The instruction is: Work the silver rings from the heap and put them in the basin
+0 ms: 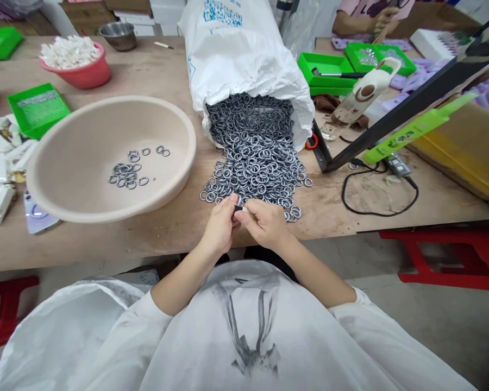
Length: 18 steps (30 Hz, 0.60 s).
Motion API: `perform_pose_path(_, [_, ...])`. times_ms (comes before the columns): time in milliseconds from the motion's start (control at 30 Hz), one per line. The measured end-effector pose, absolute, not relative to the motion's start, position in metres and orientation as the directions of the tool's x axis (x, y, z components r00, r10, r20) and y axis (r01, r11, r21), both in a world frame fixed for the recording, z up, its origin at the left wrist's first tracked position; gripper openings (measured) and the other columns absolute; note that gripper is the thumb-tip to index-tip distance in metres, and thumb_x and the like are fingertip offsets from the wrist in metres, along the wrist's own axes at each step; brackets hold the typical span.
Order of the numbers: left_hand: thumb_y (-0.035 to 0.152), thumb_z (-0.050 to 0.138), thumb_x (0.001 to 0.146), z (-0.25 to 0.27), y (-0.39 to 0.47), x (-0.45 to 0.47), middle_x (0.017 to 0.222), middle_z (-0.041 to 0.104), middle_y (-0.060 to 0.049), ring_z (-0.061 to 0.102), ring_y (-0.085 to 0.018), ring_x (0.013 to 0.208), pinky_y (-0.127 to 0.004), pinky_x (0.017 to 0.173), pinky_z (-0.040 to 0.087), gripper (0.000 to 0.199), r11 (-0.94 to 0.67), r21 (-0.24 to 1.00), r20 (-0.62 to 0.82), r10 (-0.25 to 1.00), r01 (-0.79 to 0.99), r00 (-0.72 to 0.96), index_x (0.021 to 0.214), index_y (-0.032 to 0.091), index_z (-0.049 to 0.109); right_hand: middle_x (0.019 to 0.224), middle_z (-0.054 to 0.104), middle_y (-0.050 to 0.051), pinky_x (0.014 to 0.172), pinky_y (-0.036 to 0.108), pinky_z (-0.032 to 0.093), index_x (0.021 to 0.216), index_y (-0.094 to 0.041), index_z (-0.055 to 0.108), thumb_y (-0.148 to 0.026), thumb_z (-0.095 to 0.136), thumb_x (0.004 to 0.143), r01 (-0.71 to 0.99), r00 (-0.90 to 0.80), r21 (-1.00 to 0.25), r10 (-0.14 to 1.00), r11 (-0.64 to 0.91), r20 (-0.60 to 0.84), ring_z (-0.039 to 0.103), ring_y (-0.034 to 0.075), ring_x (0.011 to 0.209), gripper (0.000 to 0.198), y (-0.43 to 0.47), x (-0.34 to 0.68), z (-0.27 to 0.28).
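The left hand (220,224) and the right hand (270,224) meet at the near side of a heap of shiny grey metal rings (261,168) on the brown wooden desk (330,212), both pinched narrow on a small dark piece (238,208). Its visible part lies roughly left to right; fingers cover its ends, so which way it points cannot be told. Farther off, a white woven sack (244,60) lies with its mouth toward the near side, spilling rings. Left stands a wide beige plastic basin (75,163) holding a few rings.
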<state>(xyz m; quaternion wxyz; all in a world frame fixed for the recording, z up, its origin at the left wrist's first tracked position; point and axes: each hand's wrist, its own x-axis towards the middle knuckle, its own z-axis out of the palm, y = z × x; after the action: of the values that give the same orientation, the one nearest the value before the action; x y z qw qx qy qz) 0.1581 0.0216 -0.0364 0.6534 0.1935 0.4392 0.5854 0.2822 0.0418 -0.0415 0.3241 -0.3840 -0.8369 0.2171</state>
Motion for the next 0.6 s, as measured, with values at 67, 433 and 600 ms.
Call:
perform_pose_path(67, [0.053,0.078,0.071,-0.039,0.021,0.160,0.052,0.030,0.010,0.023,-0.004,0.042,-0.018,0.041,0.018,0.051,0.266,0.763,-0.368,0.928,-0.590,-0.058,0.067,0.020,0.040,0.062,0.050,-0.001,0.058,0.029,0.026,0.066,-0.022,0.044,-0.051,0.041,0.100,0.500,-0.475,-0.662,0.816,0.559,0.330,0.044,0.013,0.059,0.045,0.044,0.282,-0.045])
perform_pose_path(433, [0.032,0.045,0.098,0.021,0.010,0.029,0.112,0.067,-0.013,0.057,-0.027,0.110,-0.047,0.102,0.040,0.032,0.161,0.469,0.559,0.707,0.868,-0.433,0.111,0.014,0.068,0.057,0.035,-0.004,0.056,0.028,0.026,0.065,-0.022,0.041,-0.065,0.043,0.095,0.352,-0.117,-0.905,0.971,0.238,0.209,0.035,0.012,0.056,0.052,0.074,0.315,-0.068])
perform_pose_path(600, [0.030,0.057,0.090,0.021,0.021,0.019,0.129,0.065,-0.017,0.052,-0.037,0.123,-0.060,0.106,0.035,0.036,0.260,0.196,0.517,0.792,0.946,-0.325,0.120,0.012,0.067,0.056,0.037,-0.005,0.055,0.028,0.026,0.068,-0.022,0.049,-0.063,0.046,0.095,0.364,-0.136,-0.912,0.979,0.190,0.150,0.035,0.012,0.055,0.049,0.063,0.312,-0.076])
